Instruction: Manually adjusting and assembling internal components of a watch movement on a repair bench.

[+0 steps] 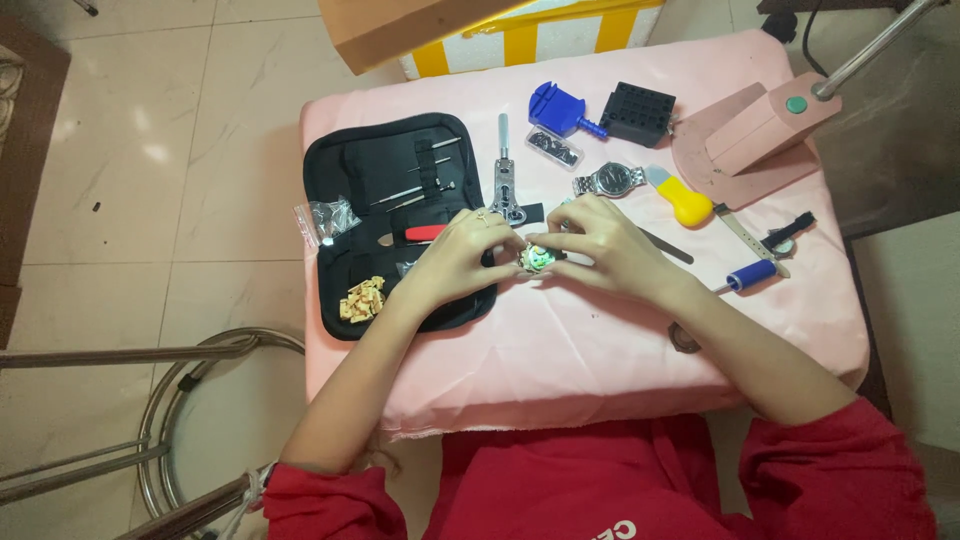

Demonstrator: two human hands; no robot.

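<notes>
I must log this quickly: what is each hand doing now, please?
Left hand: fingers closed on the small green round piece.
Right hand: fingers pinch the same piece from the other side.

The one camera sits on my head and looks almost straight down over my red sleeves onto the pink table [600, 360]. It is near enough to take in the whole tabletop, with tiled floor [150, 150] to my left. No second view overlaps it.
</notes>
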